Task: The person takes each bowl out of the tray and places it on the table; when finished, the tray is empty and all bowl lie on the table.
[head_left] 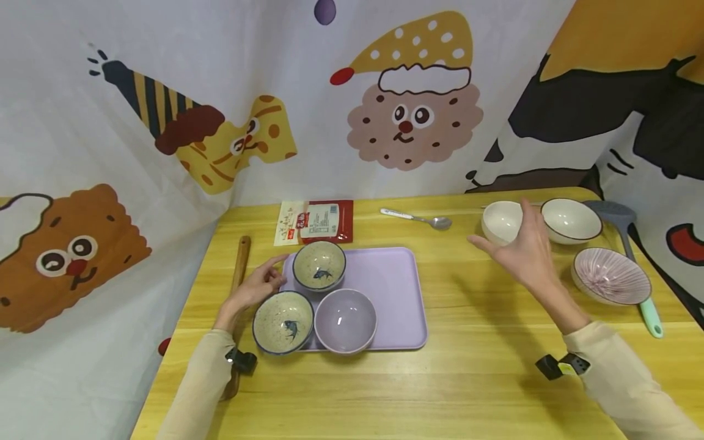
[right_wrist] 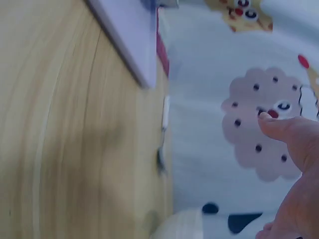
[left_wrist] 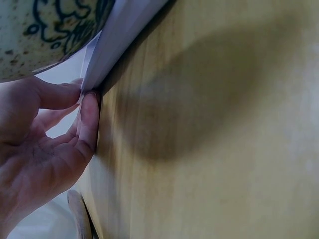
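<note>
At its left rim, the lilac tray (head_left: 395,299) is pinched between the thumb and fingers of my left hand (head_left: 256,287). Two speckled bowls with a blue fish motif, one at the back (head_left: 316,260) and one at the front (head_left: 275,321), and a lilac bowl (head_left: 345,321) stand grouped on the tray's left half. The front two overhang its near edge. My right hand (head_left: 525,253) hangs in the air with thumb and fingers spread, holding nothing. From the head view it partly covers a small white bowl (head_left: 500,221).
Behind the tray lie a red-and-white packet (head_left: 324,221) and a spoon (head_left: 423,219). On the right are a dark-rimmed white bowl (head_left: 572,221), a striped bowl (head_left: 610,275) and a spatula (head_left: 651,315). A wooden utensil (head_left: 242,260) lies left of the tray, partly under the left arm.
</note>
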`<state>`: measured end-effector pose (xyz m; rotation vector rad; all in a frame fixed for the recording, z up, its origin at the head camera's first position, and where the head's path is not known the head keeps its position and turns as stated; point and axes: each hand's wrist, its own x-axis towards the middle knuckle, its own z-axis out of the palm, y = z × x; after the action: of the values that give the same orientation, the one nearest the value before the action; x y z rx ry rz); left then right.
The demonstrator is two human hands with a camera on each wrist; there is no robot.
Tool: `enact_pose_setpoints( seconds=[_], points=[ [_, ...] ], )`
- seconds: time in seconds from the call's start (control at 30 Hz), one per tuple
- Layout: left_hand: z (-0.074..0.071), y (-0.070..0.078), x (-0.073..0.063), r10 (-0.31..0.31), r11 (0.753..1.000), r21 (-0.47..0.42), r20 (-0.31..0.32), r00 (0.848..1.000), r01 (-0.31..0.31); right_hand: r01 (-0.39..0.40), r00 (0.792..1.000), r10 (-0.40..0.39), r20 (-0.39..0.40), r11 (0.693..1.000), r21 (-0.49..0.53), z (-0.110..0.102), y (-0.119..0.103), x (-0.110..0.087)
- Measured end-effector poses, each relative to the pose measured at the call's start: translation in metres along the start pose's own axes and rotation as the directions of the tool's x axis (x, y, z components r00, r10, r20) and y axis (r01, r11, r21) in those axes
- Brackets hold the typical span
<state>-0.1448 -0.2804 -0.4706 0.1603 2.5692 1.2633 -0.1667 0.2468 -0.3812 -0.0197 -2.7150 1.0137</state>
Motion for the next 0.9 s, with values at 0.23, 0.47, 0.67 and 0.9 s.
enact_pose_setpoints(
  seconds=[0.23, 0.47, 0.67, 0.9],
  points=[
    [0.001, -0.001, 0.001, 0.008, 1.000, -0.006, 0.000, 1.000, -0.008, 0.078, 0.995, -0.080, 0.054, 0.996, 0.044, 0.007, -0.029, -0.012],
    [-0.001, -0.001, 0.000, 0.009, 1.000, -0.007, -0.002, 1.000, -0.009, 0.145, 0.980, -0.155, 0.122, 0.986, 0.085, 0.017, -0.055, -0.023],
    [0.000, -0.002, 0.002, 0.012, 1.000, -0.003, -0.007, 1.000, -0.012, 0.206, 0.955, -0.223, 0.193, 0.973, 0.109, 0.033, -0.078, -0.030],
    [0.000, -0.003, 0.001, 0.012, 1.000, -0.008, -0.003, 1.000, -0.012, 0.280, 0.903, -0.310, 0.297, 0.950, 0.140, 0.053, -0.099, -0.041]
  ],
)
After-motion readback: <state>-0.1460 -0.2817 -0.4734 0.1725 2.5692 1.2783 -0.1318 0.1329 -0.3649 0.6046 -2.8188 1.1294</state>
